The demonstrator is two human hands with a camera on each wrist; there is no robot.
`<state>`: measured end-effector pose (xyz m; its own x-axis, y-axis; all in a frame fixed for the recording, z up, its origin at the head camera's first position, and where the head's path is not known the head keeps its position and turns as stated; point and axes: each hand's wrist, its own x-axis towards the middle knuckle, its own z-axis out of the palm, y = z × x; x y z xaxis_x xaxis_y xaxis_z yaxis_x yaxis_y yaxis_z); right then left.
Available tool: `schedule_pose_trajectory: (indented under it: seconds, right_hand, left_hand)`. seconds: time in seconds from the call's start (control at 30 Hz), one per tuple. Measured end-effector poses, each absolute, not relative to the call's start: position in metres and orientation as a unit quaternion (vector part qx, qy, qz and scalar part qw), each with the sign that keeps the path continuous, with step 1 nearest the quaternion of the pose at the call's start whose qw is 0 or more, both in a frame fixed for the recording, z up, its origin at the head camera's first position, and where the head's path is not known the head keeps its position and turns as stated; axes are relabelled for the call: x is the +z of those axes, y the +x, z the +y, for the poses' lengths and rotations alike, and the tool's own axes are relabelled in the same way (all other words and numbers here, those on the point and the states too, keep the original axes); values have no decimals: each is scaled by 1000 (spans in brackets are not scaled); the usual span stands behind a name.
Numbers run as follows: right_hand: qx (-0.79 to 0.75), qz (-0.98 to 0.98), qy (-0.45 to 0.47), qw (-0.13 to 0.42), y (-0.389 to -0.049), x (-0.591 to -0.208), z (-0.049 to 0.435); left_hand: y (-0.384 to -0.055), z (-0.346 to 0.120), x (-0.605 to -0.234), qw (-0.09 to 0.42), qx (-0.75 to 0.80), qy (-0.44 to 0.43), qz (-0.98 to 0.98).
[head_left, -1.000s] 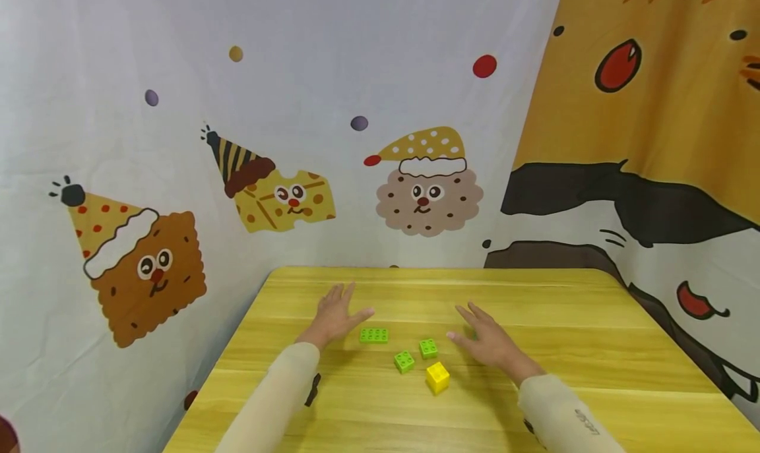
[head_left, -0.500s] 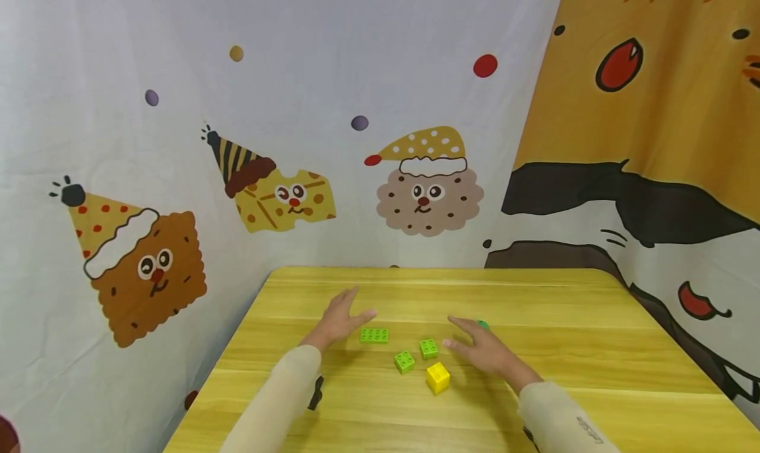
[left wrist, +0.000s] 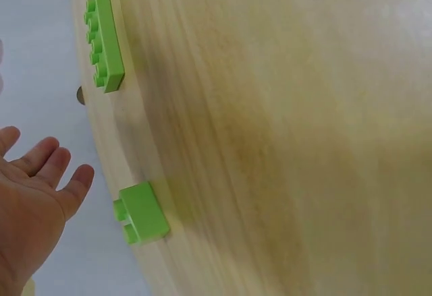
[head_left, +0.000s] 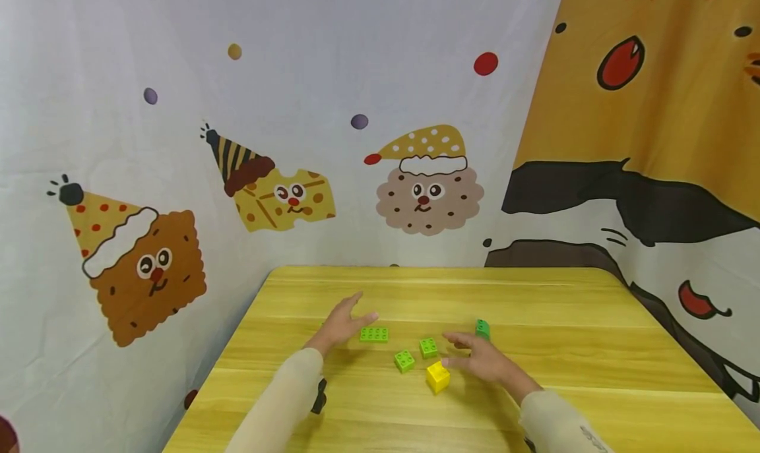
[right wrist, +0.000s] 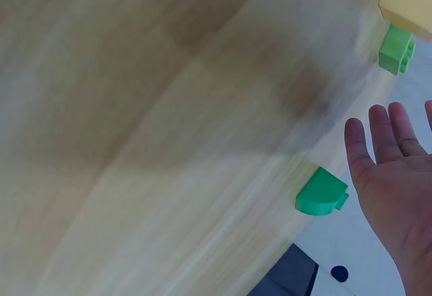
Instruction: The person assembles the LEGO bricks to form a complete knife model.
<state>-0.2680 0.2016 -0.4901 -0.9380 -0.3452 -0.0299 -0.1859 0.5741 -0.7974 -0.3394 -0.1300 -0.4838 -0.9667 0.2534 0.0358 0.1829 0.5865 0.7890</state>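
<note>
Hands (head_left: 341, 324) (head_left: 483, 361) over table (head_left: 368, 413), green bricks (head_left: 374, 335), yellow brick (head_left: 438, 378), cartoon-print backdrop (head_left: 309, 77)

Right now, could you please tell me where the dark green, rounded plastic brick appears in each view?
Head: dark green brick, right of centre, just above the right hand.
Left wrist: not in it.
Right wrist: lower right, left of the hand.
Shared landmark: the wood-grain table.
</note>
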Motion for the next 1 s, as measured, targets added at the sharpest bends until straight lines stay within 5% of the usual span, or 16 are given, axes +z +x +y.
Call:
schedule_pose_trajectory:
  seconds: [1.0]
  right_hand:
    - [-522, 822, -170, 152, -258, -512, 198]
  left_hand:
    - [-328, -133, -501, 82, 496, 110, 857]
